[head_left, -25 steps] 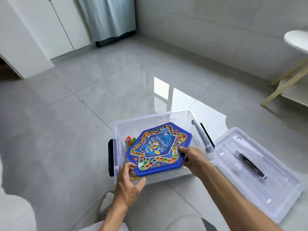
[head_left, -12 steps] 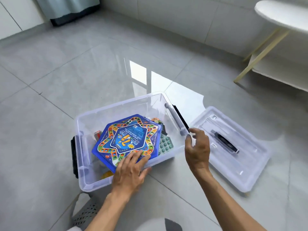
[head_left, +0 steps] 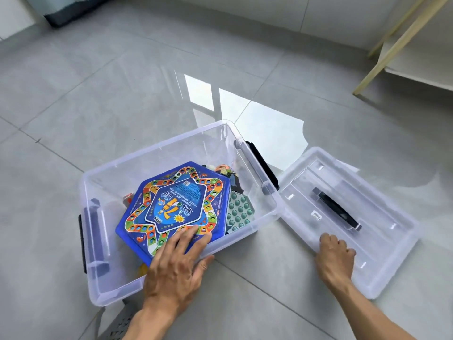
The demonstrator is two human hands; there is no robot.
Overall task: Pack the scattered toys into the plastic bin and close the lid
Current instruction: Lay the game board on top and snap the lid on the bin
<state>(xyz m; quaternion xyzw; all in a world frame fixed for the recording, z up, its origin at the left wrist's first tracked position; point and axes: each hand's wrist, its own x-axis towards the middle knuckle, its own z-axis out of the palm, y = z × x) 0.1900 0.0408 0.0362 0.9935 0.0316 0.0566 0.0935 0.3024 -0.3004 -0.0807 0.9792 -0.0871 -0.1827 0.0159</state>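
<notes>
Blue game board under flat left hand; right hand grips lid

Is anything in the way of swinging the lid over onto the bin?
Only the left hand, pressing the blue game board across the bin's near rim. The right hand already grips the lid; the floor between shows nothing else.

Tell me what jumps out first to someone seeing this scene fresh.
The bright blue game board lying on top of the toys in the clear plastic bin grabs the eye, with the left hand pressing on its near edge. To the right, the lid lies on the floor, its near rim gripped by the right hand.
</notes>
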